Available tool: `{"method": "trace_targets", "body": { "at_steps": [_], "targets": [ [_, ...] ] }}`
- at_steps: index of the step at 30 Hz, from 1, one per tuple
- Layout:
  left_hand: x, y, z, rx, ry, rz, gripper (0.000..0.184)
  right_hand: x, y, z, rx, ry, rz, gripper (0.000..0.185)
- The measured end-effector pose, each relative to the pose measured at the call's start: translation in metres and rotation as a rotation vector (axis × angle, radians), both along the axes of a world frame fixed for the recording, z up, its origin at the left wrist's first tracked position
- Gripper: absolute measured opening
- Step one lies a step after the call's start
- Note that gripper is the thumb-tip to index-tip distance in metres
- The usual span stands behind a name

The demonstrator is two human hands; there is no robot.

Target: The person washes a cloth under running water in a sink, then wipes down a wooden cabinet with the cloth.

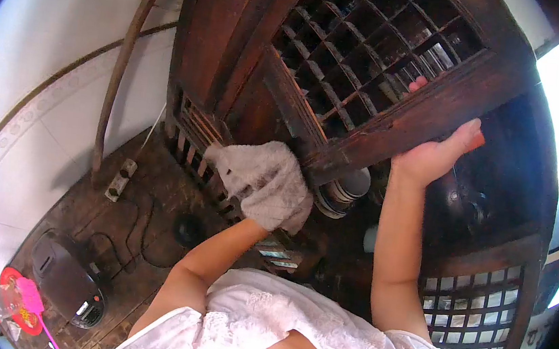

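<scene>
A grey-white, stained rag (262, 173) is draped over my left hand, whose fingers are hidden beneath it; only the wrist (256, 230) shows. The rag lies against the lower corner of a dark wooden cabinet door (392, 135) with a lattice panel. My right hand (435, 153) grips that door's frame at the edge, thumb on the near side and fingertips showing through the lattice. A small orange-red patch beside the thumb is unclear. Below the door, stacked bowls (353, 182) sit inside the dark cabinet.
On the left are a rice cooker (67, 278), a power strip (121, 180) with cords and a pink brush (30, 295) near a red plate (13, 276). A bent wooden pole (124, 63) leans by the tiled wall. A second lattice door (473, 311) stands at lower right.
</scene>
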State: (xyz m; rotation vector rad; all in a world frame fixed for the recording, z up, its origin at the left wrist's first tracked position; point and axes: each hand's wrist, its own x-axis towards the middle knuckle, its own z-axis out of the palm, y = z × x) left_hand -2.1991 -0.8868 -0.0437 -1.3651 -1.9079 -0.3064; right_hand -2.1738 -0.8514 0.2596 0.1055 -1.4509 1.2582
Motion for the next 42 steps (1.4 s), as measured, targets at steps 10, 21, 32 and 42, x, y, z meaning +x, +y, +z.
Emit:
{"method": "trace_targets", "body": {
  "at_steps": [10, 21, 32, 42],
  "targets": [
    [-0.020, -0.019, 0.199, 0.542, -0.367, -0.442, 0.039, -0.004, -0.004, 0.002, 0.051, 0.055, -0.096, 0.051],
    [-0.017, -0.032, 0.133, 0.426, -0.485, -0.196, 0.049, -0.004, 0.005, -0.002, -0.063, 0.067, 0.079, 0.050],
    [-0.026, -0.044, 0.145, 0.341, -0.516, -0.172, 0.044, -0.003, 0.032, -0.007, 0.059, -0.034, -0.010, 0.049],
    [-0.037, -0.041, 0.182, 0.258, -0.537, -0.218, 0.044, -0.005, 0.030, -0.009, 0.043, -0.007, -0.028, 0.052]
  ]
}}
